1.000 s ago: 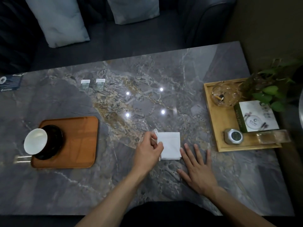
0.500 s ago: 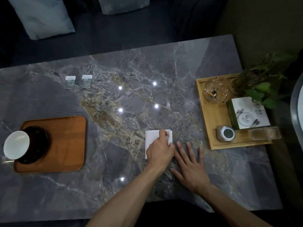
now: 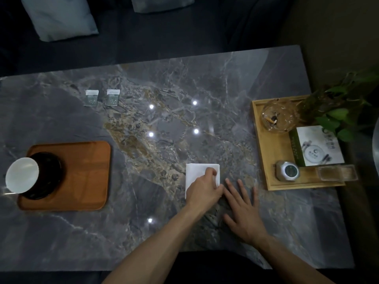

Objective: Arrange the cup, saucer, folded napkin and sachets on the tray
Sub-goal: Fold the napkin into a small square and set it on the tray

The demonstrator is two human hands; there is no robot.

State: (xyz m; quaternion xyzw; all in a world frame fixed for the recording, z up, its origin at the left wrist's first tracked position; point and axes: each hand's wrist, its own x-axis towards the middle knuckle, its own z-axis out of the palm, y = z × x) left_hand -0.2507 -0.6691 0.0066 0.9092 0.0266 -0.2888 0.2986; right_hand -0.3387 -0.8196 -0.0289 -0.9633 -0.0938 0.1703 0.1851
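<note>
At six o'clock on the table (image 3: 143, 232): our left hand (image 3: 202, 190) presses the folded napkin (image 3: 196, 171), fingers curled over its right half; our right hand (image 3: 244, 212) lies flat, fingers spread, empty. At nine o'clock: tray (image 3: 82, 173) bearing saucer (image 3: 48, 175) and cup (image 3: 21, 174). At eleven o'clock: two sachets (image 3: 91, 97), still off the tray. We judge it best to pinch one edge of the napkin and lift without unfolding.

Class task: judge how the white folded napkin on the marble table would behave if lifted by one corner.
The white folded napkin looks thin and flat, so it is probably light and floppy, likely to droop or unfold. The left hand presses on it, which suggests it slides easily on the glossy grey marble table. It seems unlikely to break.
</note>
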